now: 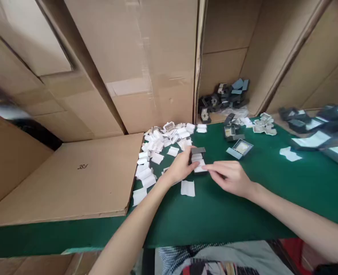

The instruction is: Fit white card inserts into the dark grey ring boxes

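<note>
My left hand (182, 165) is wrapped round the left side of a small dark grey jewellery-type box (198, 150), its lid raised at the back. A white insert (199, 165) lies inside the box, and my left thumb reaches over its edge. From the right, the stretched index finger of my right hand (230, 176) touches the insert, while the thumb stands apart below and the other fingers curl in. Just in front of the box lies a loose white folded piece (187, 188). A heap of similar white pieces (169, 135) spreads behind and left of my left hand.
Another open box (240, 148) lies to the right on the green table (249, 217). More dark boxes (226, 95) are piled in a cardboard recess, and several (323, 126) sit at far right. Pale inserts (264, 124) lie near the back. A cardboard sheet (68, 179) covers the left side.
</note>
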The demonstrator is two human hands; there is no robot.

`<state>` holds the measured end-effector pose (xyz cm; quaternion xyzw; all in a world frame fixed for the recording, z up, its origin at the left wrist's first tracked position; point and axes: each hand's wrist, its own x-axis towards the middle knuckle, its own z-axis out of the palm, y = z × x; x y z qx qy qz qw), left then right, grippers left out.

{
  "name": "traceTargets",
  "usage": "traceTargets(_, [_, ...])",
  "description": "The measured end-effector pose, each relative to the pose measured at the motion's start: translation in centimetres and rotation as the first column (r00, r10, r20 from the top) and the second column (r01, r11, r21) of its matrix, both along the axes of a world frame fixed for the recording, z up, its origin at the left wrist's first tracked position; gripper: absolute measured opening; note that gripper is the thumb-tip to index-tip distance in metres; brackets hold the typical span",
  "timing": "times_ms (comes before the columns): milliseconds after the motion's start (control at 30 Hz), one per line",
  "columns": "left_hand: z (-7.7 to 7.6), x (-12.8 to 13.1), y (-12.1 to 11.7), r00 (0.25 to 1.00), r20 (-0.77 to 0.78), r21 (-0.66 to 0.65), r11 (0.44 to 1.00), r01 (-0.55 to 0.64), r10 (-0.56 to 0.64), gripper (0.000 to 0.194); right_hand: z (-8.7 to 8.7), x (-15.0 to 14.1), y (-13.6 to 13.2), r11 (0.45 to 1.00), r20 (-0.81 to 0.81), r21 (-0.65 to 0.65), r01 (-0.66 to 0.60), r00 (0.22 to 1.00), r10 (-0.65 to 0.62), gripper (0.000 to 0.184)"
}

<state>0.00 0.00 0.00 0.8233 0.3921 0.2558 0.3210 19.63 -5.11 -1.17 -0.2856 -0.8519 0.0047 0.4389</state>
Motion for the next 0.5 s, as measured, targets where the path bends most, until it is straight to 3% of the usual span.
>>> traceTargets(100, [-0.2,-0.3,0.2,0.997,0.008,0.013,0.997,-0.071,0.071,0.044,-0.2,-1.0,-0.9,0.985,0.097,-0.025,-0.172,0.98,0.174,0.027])
traceTargets(233, [0.0,-0.6,0.2,0.994,0.018,0.018,0.994,-0.109,0.108,0.049,0.0,-1.5,-1.3,0.958,0.105,-0.066,-0.278,0.953,0.284,0.022])
traceTargets(367, [0.5,-0.6,0.1,0.987,0.071,0.044,0.988,-0.147,0.143,0.045,0.5,-0.8,-0.7,0.971,-0.014,-0.095,-0.22,0.976,0.219,0.01])
traceTargets(500, [0.9,-0.6,0.0,0.962,0.111,0.094,0.961,-0.259,0.248,0.034,1.0,0.5,0.0,0.984,-0.116,-0.167,-0.054,0.993,0.035,0.029])
